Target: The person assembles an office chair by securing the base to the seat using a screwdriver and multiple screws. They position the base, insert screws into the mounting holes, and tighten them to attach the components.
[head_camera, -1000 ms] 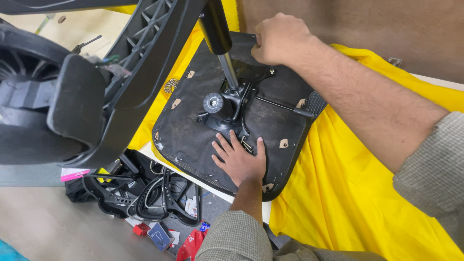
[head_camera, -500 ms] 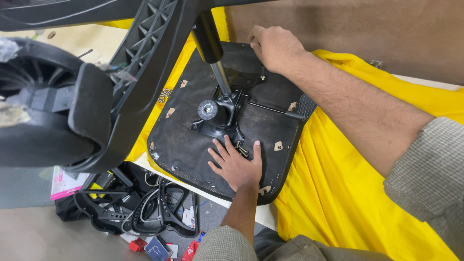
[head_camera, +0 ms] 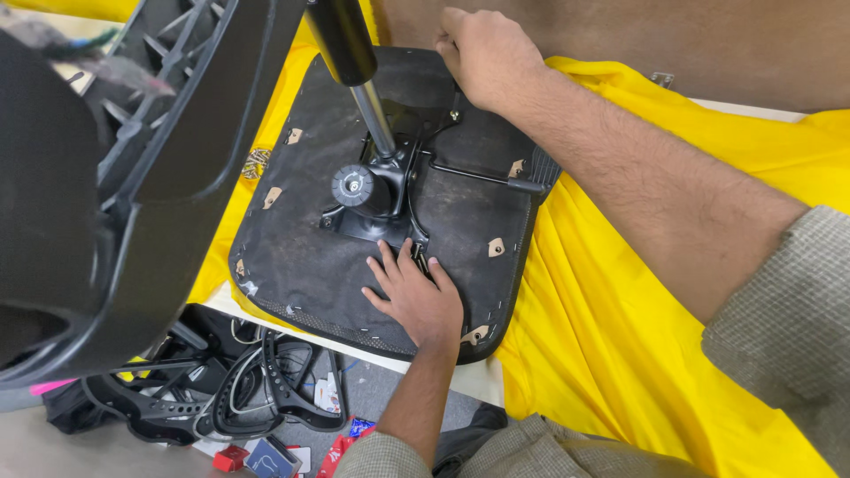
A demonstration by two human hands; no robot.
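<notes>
A black chair seat [head_camera: 310,257] lies upside down on a yellow cloth [head_camera: 611,354]. Its black metal mechanism [head_camera: 376,190] is bolted at the middle, and a gas cylinder [head_camera: 354,62] rises from it towards the black star base [head_camera: 133,177] looming at the left. My left hand [head_camera: 416,296] lies flat on the seat's underside just below the mechanism, with its fingers spread. My right hand [head_camera: 487,57] curls over the seat's far edge and grips it. A thin lever [head_camera: 478,177] runs from the mechanism to the seat's right edge.
Under the table's near edge, black plastic chair parts [head_camera: 257,389] and small red and blue packets [head_camera: 266,456] lie on the floor. A little pile of screws [head_camera: 255,162] rests on the cloth left of the seat. A brown wall [head_camera: 664,35] stands behind.
Both hands stay where they were on the seat. The view has shifted slightly, so the star base fills more of the left side.
</notes>
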